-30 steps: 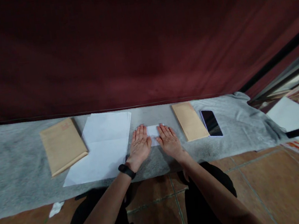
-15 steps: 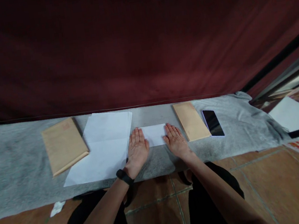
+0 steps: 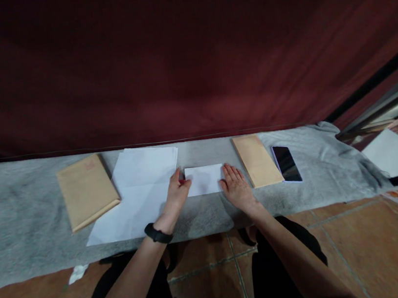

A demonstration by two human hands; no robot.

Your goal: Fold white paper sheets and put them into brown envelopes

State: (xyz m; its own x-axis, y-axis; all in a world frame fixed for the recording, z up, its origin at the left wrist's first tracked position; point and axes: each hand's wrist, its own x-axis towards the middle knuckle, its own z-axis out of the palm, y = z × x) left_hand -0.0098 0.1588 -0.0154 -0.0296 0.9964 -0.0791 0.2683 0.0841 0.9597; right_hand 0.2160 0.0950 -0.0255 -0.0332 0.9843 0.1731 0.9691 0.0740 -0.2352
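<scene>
A folded white sheet of paper (image 3: 205, 179) lies flat between my two hands on the grey cloth. My left hand (image 3: 178, 190) is turned onto its side at the paper's left edge, thumb apart from the fingers, holding nothing. Flat on the paper's right edge rests my right hand (image 3: 236, 184), fingers stretched out. Several larger white sheets (image 3: 135, 197), with a crease across them, lie to the left, partly behind my left hand. Right of my right hand is a stack of brown envelopes (image 3: 258, 161).
A thicker brown envelope pack (image 3: 87, 192) overlaps the large sheets at the left. Beside the right-hand envelopes lies a phone (image 3: 287, 163). The grey cloth (image 3: 16, 219) covers a narrow bench against a dark red curtain (image 3: 188, 71). A crumpled tissue (image 3: 78, 273) is on the tiled floor.
My left hand has lifted off the folded paper's left edge and turned onto its side, shifting slightly left. My right hand stays flat on the right edge.
</scene>
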